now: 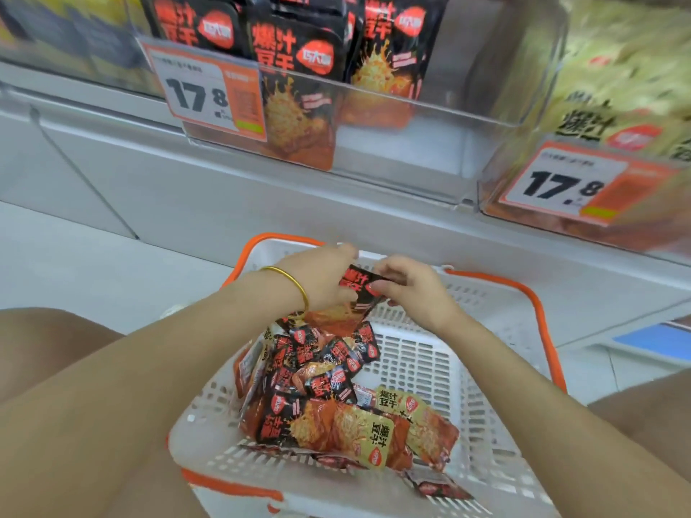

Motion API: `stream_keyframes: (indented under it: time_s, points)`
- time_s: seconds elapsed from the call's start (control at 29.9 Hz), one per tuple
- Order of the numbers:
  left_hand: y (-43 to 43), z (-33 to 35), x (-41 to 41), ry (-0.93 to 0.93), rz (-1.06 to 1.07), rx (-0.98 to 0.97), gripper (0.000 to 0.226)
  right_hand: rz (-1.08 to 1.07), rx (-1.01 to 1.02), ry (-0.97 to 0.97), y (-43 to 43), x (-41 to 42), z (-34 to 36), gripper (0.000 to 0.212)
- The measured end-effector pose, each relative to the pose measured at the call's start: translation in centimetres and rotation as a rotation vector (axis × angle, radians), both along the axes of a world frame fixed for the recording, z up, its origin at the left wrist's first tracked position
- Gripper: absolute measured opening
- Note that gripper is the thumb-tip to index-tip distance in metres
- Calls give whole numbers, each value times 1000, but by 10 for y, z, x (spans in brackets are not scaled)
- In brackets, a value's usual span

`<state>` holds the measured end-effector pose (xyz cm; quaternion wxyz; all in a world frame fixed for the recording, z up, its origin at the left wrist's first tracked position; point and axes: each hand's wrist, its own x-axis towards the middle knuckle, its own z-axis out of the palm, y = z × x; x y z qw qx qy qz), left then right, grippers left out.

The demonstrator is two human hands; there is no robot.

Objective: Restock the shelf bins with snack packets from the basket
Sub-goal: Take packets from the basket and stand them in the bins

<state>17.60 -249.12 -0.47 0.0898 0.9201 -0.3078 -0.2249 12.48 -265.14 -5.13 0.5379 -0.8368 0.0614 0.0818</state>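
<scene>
Black snack packet (357,287), lifted above the white basket (422,372), pinched between left hand (321,278) and right hand (409,284); each grip grasps one edge. Step in hand: pick-up. Next move, by judgement: raise it into the clear shelf bin (392,117), behind matching packets.

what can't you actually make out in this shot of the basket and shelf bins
Head view only:
- Yellow packets in the right bin: motion-blurred, print unreadable.
- Small print on the price tag: too small and blurred.
- Lower part of the black packet gripped by left hand and right hand: hidden by the fingers.
- Near end of the basket: cut off by the bottom edge.
</scene>
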Motion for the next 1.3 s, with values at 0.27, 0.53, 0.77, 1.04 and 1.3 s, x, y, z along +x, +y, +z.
stream_keyframes:
  time_s: [0.27, 0.53, 0.77, 1.04, 1.3]
  points:
    - [-9, 75, 5, -165, 54, -796, 24, -103, 514, -2, 4, -28, 94, 31]
    - [10, 127, 29, -1054, 148, -846, 37, -392, 211, -560, 11, 13, 220, 22]
    - [16, 79, 57, -1137, 64, -331, 47, -415, -233, -64, -10, 138, 199, 31]
    - [13, 74, 64, -1202, 73, -345, 44, -372, -589, 48, 1, 162, 184, 45]
    - [15, 75, 63, -1181, 69, -358, 43, -288, -603, 87, -1, 160, 185, 45]
